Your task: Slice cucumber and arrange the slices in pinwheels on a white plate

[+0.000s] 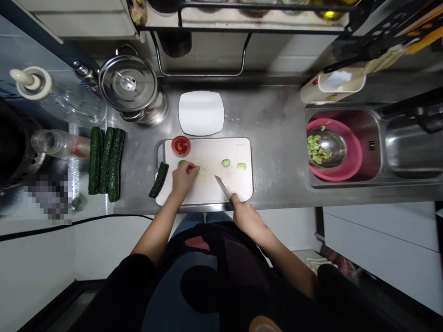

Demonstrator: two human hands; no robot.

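Steel desk (277, 138) carries white cutting board (238, 184). Cucumber half (159, 180) at board's left edge: firm, light, likely wet and prone to roll; hold by flanks. Right hand (244, 214) closed round knife (223, 186) handle, blade over board. Left hand (183, 177) fingers curled onto cucumber slice (197, 169) mid-board, pinching or pressing unclear; thin, limp, slippery.

A steel counter (284, 133) ran along a pale tiled wall (214, 57), its top dull, with soft reflections of light from above. A sink (411, 152) was set into it at the right. A black wire rack (242, 27) hung on the wall over the counter. White cabinets (380, 240) stood below, and a black cable (69, 224) crossed the white front at the left.
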